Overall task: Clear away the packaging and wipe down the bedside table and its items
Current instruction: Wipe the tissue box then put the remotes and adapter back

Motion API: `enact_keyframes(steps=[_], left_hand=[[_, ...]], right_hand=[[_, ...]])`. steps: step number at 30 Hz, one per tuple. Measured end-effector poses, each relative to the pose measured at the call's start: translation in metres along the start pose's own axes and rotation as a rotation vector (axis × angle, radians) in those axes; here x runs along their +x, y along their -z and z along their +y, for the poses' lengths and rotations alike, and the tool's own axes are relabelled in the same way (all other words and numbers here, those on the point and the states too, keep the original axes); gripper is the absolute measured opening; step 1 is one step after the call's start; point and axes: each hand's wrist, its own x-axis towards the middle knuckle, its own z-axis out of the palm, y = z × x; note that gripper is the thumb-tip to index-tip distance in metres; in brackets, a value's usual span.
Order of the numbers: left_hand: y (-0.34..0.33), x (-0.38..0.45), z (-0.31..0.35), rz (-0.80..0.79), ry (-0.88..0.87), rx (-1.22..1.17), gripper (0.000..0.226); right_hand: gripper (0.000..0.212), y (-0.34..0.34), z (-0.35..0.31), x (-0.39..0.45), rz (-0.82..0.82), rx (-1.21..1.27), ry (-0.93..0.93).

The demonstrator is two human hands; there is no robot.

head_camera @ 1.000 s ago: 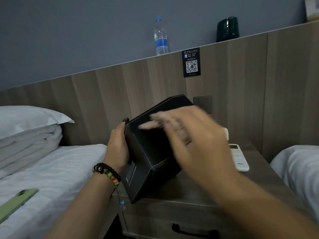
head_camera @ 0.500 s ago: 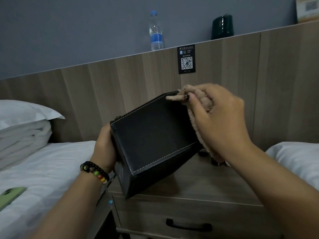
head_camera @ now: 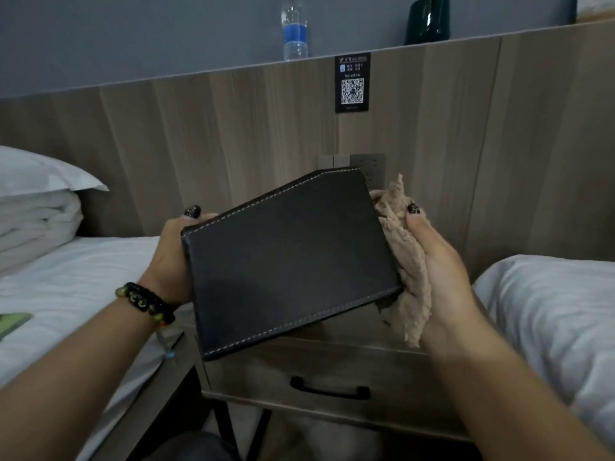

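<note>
Black box (head_camera: 289, 261): a leather-look box with pale stitching, held tilted in the air above the bedside table (head_camera: 332, 364); one flat side faces the camera, so what is inside cannot be told.
Left hand (head_camera: 173, 257): grips the box's left edge, thumb hooked over the top; a beaded bracelet (head_camera: 146, 302) sits on the wrist.
Right hand (head_camera: 436, 264): closed around a beige fluffy cloth (head_camera: 404, 261), pressing it against the box's right end.
Bedside table: between two white beds, drawer shut, black handle (head_camera: 329, 389) on its front.
Ledge above headboard: a water bottle (head_camera: 294, 29) and a dark green container (head_camera: 427, 19), both upright, well apart.
Left bed: a green phone (head_camera: 13, 322) lies at the edge of view.
</note>
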Motion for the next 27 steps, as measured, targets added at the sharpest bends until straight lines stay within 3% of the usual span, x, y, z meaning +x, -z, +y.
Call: enact_keyframes(steps=[1,3,5,9,14,17,19,21,22,24,25,27], left_hand=[[0.014,-0.001,-0.008,-0.072,-0.089,0.218,0.046],[0.043,0.002,-0.028,-0.137,-0.361,0.689,0.018],[0.059,-0.001,-0.054,-0.147,-0.497,0.952,0.042],[0.053,-0.023,-0.083,-0.207,-0.421,1.053,0.062],[0.063,-0.019,-0.096,-0.217,-0.370,1.085,0.072],[0.070,-0.013,-0.088,-0.303,-0.384,1.130,0.065],[0.068,-0.005,-0.073,-0.334,-0.295,1.124,0.047],[0.048,-0.001,-0.054,-0.242,-0.095,1.224,0.027],[0.031,-0.002,-0.046,-0.163,-0.076,1.334,0.023],[-0.016,-0.013,-0.037,0.015,-0.232,1.432,0.025],[-0.042,-0.022,-0.036,0.068,-0.303,1.360,0.028],[-0.078,-0.035,-0.048,0.131,-0.303,1.285,0.031]], right_hand=[[0.031,0.004,0.008,-0.005,0.019,-0.015,-0.010],[0.025,0.009,0.024,-0.018,0.083,-0.099,0.001],[0.023,0.016,0.041,-0.030,0.151,-0.158,0.007],[0.022,0.035,0.072,-0.041,0.256,-0.220,-0.029],[0.019,0.040,0.081,-0.040,0.221,-0.206,-0.041],[0.019,0.040,0.082,-0.036,0.202,-0.158,-0.062],[0.019,0.041,0.082,-0.033,0.194,-0.148,-0.082],[0.019,0.043,0.083,-0.030,0.187,-0.143,-0.091],[0.020,0.043,0.083,-0.028,0.186,-0.143,-0.091],[0.022,0.045,0.083,-0.026,0.192,-0.145,-0.097],[0.022,0.045,0.082,-0.026,0.193,-0.143,-0.100],[0.022,0.046,0.082,-0.027,0.194,-0.148,-0.100]])
